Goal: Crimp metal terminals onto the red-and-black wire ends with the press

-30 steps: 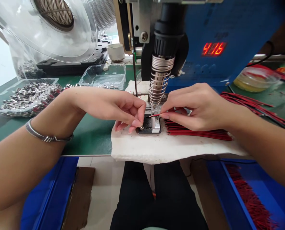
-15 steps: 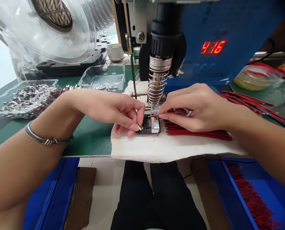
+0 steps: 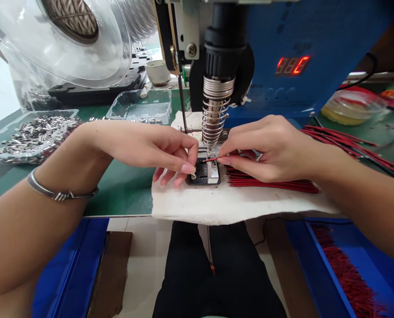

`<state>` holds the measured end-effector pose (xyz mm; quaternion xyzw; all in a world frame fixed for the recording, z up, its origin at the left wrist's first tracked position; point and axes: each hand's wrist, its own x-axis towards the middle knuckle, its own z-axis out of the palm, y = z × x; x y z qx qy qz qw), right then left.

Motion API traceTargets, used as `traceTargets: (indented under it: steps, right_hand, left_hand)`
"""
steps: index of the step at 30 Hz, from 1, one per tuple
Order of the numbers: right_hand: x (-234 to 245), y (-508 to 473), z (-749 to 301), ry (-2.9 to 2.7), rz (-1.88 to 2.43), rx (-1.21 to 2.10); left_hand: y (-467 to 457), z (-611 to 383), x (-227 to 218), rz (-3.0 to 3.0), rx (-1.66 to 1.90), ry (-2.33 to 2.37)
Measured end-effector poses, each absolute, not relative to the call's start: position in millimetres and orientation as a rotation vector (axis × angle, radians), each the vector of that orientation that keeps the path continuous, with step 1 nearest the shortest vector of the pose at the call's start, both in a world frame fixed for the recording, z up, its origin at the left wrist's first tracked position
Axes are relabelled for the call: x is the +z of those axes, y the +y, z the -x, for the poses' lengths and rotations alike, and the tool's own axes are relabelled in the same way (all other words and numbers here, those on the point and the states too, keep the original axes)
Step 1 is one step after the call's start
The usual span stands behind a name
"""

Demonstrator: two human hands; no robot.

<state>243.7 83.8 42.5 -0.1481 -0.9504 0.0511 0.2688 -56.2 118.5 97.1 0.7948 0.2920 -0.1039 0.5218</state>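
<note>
One red wire (image 3: 211, 160): gripped it between thumb and fingertips of the right hand (image 3: 265, 143), held it crosswise over a pale metal block (image 3: 213, 173), at six o'clock from the coiled spring (image 3: 218, 106). Held the left hand (image 3: 157, 150) at eight o'clock from that wire, with thumb and index tip close together over a black plate (image 3: 200, 180); could not tell of any grip on the shiny piece (image 3: 193, 176) beside them. Saw a bundle of red wires (image 3: 269, 185) at four o'clock on white cloth (image 3: 243, 206), a heap of metal parts (image 3: 39, 134) at nine, a blue machine (image 3: 296, 99) at two.
</note>
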Motion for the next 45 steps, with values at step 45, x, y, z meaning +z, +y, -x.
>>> traceTargets:
  steps: [45]
  right_hand:
    - [44, 82, -243, -2.586, 0.437, 0.155]
  left_hand:
    - [103, 43, 106, -1.893, -0.21, 0.668]
